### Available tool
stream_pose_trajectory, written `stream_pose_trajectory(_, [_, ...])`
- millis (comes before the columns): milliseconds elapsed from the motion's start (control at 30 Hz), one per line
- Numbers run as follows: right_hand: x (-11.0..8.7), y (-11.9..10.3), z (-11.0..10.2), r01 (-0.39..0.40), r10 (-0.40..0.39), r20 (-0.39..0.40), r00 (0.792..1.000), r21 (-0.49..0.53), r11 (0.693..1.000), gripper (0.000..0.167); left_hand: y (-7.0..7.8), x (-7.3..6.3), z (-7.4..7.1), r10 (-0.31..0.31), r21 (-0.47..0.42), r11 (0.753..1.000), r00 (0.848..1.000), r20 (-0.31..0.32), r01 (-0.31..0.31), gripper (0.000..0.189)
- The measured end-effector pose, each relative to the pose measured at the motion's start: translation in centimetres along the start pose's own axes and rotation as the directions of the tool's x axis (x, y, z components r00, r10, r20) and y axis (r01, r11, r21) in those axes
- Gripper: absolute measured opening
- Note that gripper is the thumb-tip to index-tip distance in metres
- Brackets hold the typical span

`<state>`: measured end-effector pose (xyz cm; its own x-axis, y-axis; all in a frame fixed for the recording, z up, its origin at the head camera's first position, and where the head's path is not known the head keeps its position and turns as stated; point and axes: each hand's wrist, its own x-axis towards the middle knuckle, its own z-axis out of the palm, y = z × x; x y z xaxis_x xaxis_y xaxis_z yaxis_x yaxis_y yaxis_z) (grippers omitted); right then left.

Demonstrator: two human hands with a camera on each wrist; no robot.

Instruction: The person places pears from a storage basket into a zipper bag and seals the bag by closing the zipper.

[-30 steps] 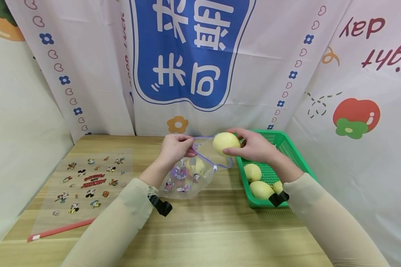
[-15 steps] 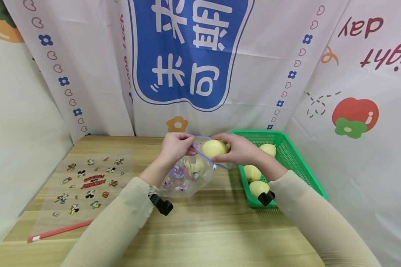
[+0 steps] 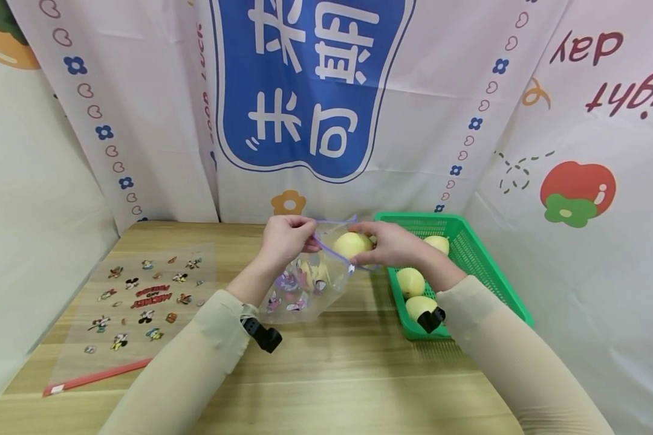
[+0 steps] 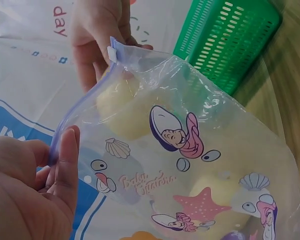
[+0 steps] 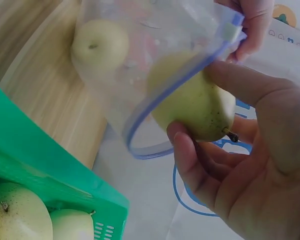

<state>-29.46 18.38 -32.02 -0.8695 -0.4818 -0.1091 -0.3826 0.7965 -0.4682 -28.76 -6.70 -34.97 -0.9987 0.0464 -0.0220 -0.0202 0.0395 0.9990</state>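
Note:
My left hand (image 3: 289,235) pinches the purple zip edge of a clear zip bag (image 4: 140,165) printed with cartoon shells and a starfish. The bag's mouth faces right, toward my right hand (image 3: 389,244). Between thumb and fingers, the right hand grips a pale yellow pear (image 5: 202,110), stem toward the palm. Part of that pear is inside the bag's mouth; its stem end shows outside the purple rim in the right wrist view. Lower in the bag lies another pear (image 5: 100,45), seen through the plastic.
A green plastic basket (image 3: 490,266) with several pears (image 3: 410,282) stands at the right. Flat on the wooden table (image 3: 326,386) at left lies another clear bag (image 3: 152,296) with cartoon prints and a red slider strip (image 3: 103,376). A printed curtain (image 3: 168,121) hangs behind.
My right hand has moved left from over the basket's edge, bringing the pear into the bag's mouth. My left hand has stayed in place on the bag's edge.

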Motion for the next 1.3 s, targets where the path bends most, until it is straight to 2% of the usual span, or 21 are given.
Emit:
stream_pose_trajectory(133, [0.1,0.3,0.1,-0.001,0.002,0.016,1.000,-0.017,1.000,0.075,0.3,-0.1,0.0,0.007,-0.012,1.000,1.000,-0.012,-0.007,0.029])
stream_pose_trajectory(267, [0.1,0.3,0.1,-0.020,0.020,0.009,1.000,-0.008,1.000,0.060,0.5,-0.1,0.0,0.017,-0.020,1.000,1.000,-0.019,-0.017,0.028])
stream_pose_trajectory(400, [0.0,0.3,-0.4,-0.024,0.024,-0.027,0.999,0.012,1.000,0.042,0.8,-0.2,0.1,0.019,-0.014,1.000,1.000,-0.018,-0.019,0.026])
stream_pose_trajectory(500, [-0.1,0.8,-1.1,-0.027,0.027,-0.067,0.997,0.006,1.000,0.037,0.8,-0.3,0.1,0.020,-0.018,1.000,1.000,-0.016,-0.021,0.027])
stream_pose_trajectory(733, [-0.6,3.9,-2.9,-0.108,0.116,-0.123,0.986,0.069,0.992,0.037,0.5,-0.3,-0.2,0.003,-0.015,1.000,1.000,-0.021,-0.003,0.025])
stream_pose_trajectory(933, [-1.0,7.2,-3.5,-0.162,0.171,-0.144,0.975,0.075,0.984,0.042,0.3,-0.2,-0.3,0.001,-0.013,1.000,1.000,-0.014,-0.002,0.025])
stream_pose_trajectory(1100, [-1.2,9.4,-3.4,-0.217,0.226,-0.129,0.965,0.085,0.973,0.043,0.3,-0.2,-0.2,0.009,-0.014,1.000,1.000,-0.007,-0.009,0.025])
stream_pose_trajectory(1300, [-1.5,10.6,-3.2,-0.260,0.266,-0.093,0.960,0.073,0.963,0.043,0.4,-0.3,-0.3,0.005,0.005,1.000,1.000,-0.004,-0.005,0.025])
